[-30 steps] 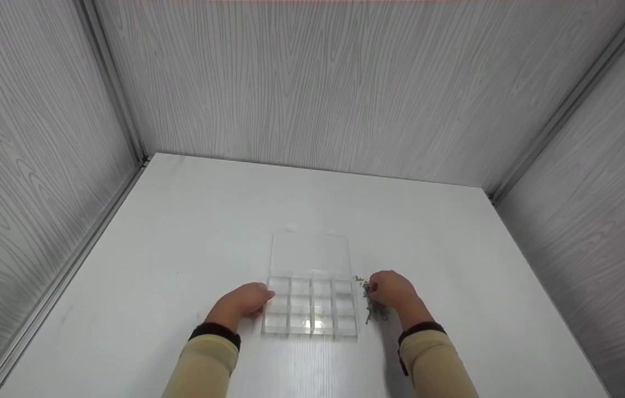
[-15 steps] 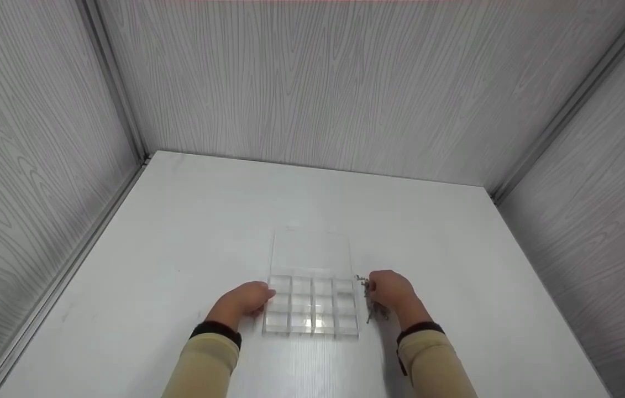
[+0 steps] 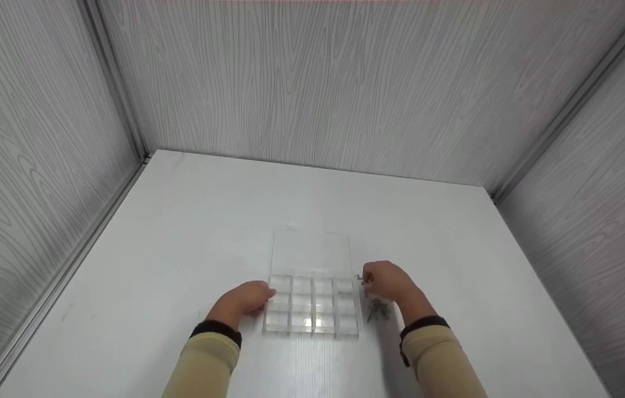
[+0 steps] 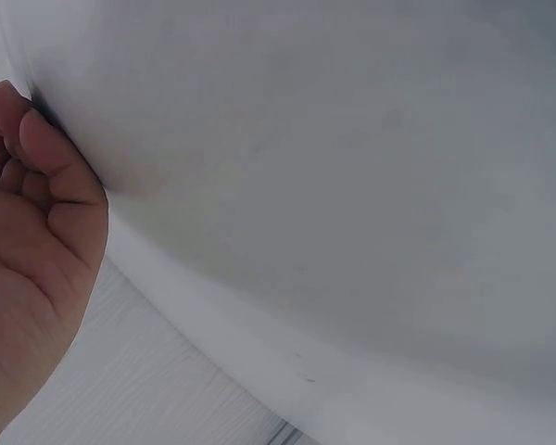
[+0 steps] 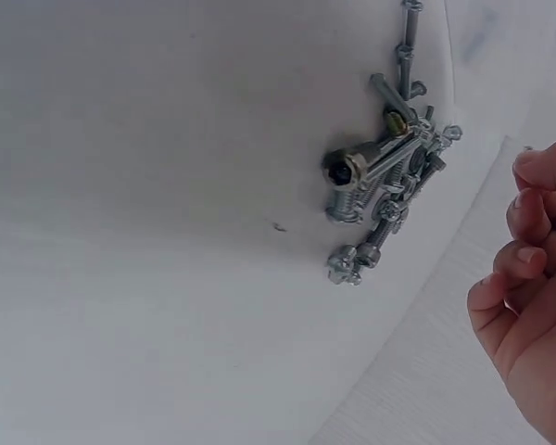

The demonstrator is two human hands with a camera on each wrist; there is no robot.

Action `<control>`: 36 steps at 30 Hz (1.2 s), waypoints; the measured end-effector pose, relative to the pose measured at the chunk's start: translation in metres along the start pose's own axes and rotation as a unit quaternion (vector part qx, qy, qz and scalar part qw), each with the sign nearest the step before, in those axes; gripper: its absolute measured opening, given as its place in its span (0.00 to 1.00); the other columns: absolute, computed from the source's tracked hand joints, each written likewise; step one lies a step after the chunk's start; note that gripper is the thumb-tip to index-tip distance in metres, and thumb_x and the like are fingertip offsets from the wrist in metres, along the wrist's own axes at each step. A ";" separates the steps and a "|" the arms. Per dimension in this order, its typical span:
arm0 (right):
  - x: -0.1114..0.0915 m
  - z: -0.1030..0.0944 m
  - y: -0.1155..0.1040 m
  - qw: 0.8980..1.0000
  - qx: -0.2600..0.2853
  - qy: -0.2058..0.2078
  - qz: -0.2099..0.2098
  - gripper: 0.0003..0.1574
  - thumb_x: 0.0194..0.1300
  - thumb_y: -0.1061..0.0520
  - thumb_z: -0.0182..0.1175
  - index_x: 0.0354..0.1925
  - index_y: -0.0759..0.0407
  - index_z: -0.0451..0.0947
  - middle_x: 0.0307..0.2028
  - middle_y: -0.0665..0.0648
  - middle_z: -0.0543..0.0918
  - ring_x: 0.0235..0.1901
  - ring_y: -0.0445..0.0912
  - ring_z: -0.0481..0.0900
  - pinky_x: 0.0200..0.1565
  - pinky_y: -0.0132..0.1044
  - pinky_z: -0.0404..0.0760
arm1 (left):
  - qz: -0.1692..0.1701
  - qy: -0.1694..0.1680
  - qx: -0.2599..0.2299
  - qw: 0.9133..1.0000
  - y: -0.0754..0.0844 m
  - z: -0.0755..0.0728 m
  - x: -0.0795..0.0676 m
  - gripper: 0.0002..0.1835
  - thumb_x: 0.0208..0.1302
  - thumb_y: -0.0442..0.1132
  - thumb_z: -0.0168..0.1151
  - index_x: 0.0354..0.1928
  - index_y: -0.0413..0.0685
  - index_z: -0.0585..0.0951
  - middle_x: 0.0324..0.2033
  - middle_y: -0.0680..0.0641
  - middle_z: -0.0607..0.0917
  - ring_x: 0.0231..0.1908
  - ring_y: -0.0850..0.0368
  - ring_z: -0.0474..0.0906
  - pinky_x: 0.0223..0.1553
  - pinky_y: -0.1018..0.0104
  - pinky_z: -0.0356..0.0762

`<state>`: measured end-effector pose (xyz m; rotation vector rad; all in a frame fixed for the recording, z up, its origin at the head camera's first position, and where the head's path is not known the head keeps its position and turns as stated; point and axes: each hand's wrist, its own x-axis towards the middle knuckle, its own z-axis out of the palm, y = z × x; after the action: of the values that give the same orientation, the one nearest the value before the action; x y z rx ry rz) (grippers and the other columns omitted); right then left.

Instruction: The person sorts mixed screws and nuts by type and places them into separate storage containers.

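Note:
A clear plastic compartment box (image 3: 312, 333) lies on the table with its see-through lid (image 3: 311, 251) folded back, away from the person. My left hand (image 3: 246, 297) grips its left side, thumb over the rim; in the left wrist view the fingers (image 4: 48, 144) are curled and the box is out of sight. To the box's right lies a pile of silvery bolts (image 5: 389, 176) with nuts. My right hand (image 3: 392, 283) is over the pile's far end, thumb and forefinger pinching a bolt, only a small grey bit of which shows at the fingertips (image 5: 536, 169).
The white table (image 3: 224, 204) is bounded by grey wood-grain panels (image 3: 312, 83) at the back and both sides. A few loose bolts (image 3: 360, 278) lie close to the box's right edge.
My right hand has lifted off the bolts and shifted slightly away from the person and left, uncovering more of the pile. My left hand stays at the box.

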<state>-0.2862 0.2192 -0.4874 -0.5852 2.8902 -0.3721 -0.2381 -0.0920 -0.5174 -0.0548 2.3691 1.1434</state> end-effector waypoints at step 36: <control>-0.006 0.007 -0.012 0.996 -0.008 -0.024 -0.087 0.04 0.57 0.58 0.61 0.26 0.50 0.79 0.23 0.44 0.77 0.24 0.39 0.72 0.29 0.35 0.73 | 0.010 0.001 0.018 1.000 0.000 0.001 0.000 0.18 0.69 0.44 0.45 0.20 0.48 0.66 0.13 0.52 0.66 0.15 0.59 0.61 0.20 0.69 0.63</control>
<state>-0.2750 0.2095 -0.4898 -0.8407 2.8070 -0.3542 -0.2380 -0.0915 -0.5175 -0.0209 2.3964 1.1097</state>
